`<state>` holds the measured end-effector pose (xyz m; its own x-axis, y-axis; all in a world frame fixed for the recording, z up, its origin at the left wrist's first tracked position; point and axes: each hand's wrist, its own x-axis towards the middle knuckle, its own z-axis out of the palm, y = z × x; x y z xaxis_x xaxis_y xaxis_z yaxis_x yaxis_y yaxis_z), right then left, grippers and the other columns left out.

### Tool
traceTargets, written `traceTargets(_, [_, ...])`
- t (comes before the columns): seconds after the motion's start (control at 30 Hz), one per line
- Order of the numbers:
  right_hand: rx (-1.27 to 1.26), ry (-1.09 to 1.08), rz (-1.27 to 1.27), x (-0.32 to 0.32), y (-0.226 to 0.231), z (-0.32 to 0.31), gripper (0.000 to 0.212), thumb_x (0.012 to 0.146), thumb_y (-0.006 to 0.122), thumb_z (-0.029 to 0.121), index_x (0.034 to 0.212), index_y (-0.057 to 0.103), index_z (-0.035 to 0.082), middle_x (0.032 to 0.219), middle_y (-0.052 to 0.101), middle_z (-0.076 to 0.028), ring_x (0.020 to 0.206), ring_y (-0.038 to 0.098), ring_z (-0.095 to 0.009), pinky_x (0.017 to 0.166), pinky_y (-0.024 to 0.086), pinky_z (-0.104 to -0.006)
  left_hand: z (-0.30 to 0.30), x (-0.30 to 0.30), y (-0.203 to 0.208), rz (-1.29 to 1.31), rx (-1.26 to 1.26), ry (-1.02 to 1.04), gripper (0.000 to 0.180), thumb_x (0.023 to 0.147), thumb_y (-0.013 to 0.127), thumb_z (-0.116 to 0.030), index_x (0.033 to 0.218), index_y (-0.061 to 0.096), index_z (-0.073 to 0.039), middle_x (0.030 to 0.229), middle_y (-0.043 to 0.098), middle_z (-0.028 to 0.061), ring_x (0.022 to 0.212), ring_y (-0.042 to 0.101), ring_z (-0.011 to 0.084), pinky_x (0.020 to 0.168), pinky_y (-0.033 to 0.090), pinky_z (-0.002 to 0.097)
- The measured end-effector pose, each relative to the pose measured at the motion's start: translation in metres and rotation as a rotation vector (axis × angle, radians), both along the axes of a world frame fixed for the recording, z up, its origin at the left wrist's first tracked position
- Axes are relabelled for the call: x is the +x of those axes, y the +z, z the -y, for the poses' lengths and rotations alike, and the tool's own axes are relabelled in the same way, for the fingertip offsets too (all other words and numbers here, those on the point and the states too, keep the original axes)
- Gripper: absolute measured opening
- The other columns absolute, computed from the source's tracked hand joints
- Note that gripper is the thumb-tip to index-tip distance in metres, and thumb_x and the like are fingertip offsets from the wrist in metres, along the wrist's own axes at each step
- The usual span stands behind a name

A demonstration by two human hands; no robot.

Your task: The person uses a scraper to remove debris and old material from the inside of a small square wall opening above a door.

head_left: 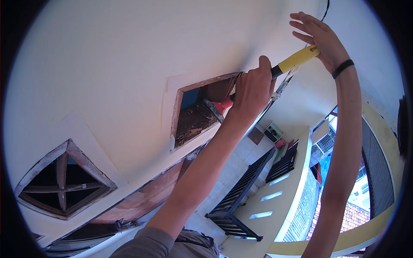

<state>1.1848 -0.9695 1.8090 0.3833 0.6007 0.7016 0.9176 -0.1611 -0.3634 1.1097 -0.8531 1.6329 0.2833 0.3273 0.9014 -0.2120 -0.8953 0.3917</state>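
"While the left grip [254,90] is wrapped snugly around the black part of a long yellow, black and red scraper [297,60], what is the right grip [325,41] doing?"

"Its fingers are stretched out, not curled around anything. The palm side is up against the yellow end of the handle."

"And where is the scraper's other end?"

"Its flat, dirty blade [214,112] is inside a four-sided brown wooden frame [176,116] in the smooth cream wall [129,47]. It is by a dark brown board [193,124] with flaky paint. I can't tell if they touch."

"What else is there?"

"Down on the left is a pointy wooden window [63,188] with crossed bars. A thin black band [343,68] goes around the right wrist."
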Motion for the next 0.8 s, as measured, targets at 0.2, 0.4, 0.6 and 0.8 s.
traceTargets(0.2, [0.434, 0.359, -0.403, -0.025, -0.062, -0.020, 0.058, 0.099, 0.058, 0.058, 0.109, 0.067, 0.002, 0.111, 0.071, -0.014, 0.104, 0.068, -0.024, 0.095, 0.055, -0.0405, -0.010, -0.020, -0.004, 0.059, 0.019, -0.042, 0.029, 0.096, 0.068, -0.020, 0.085, 0.050, 0.000, 0.059, 0.060, 0.0199, 0.057, 0.065, 0.0412, 0.054, 0.051, 0.0487])
traceTargets(0.4, [0.097, 1.334, -0.447, 0.071, 0.073, 0.128, 0.048, 0.106, 0.047, 0.045, 0.106, 0.064, 0.000, 0.110, 0.069, -0.016, 0.117, 0.063, -0.031, 0.115, 0.039, -0.0485, 0.012, -0.011, 0.001, 0.038, -0.025, -0.142, 0.025, 0.091, 0.070, -0.015, 0.083, 0.051, 0.000, 0.057, 0.058, 0.0189, 0.057, 0.065, 0.0412, 0.056, 0.051, 0.0497])
traceTargets(0.6, [0.583, 0.579, -0.299, -0.041, -0.052, -0.026, 0.048, 0.109, 0.049, 0.037, 0.068, 0.051, 0.011, 0.067, 0.055, -0.005, 0.062, 0.060, -0.017, 0.073, 0.056, -0.0339, -0.011, -0.018, -0.002, 0.024, -0.030, -0.059, 0.022, 0.086, 0.072, -0.009, 0.085, 0.052, 0.001, 0.060, 0.060, 0.0210, 0.059, 0.065, 0.0418, 0.056, 0.051, 0.0495])
traceTargets(0.8, [0.417, 1.246, -0.737, 0.003, -0.034, -0.019, 0.051, 0.109, 0.049, 0.024, 0.060, 0.034, 0.018, 0.053, 0.031, 0.004, 0.039, 0.026, -0.007, 0.042, 0.034, -0.0241, -0.006, -0.011, 0.003, -0.025, -0.048, -0.108, 0.021, 0.086, 0.071, -0.009, 0.087, 0.053, 0.001, 0.063, 0.062, 0.0217, 0.062, 0.066, 0.0436, 0.058, 0.052, 0.0500])
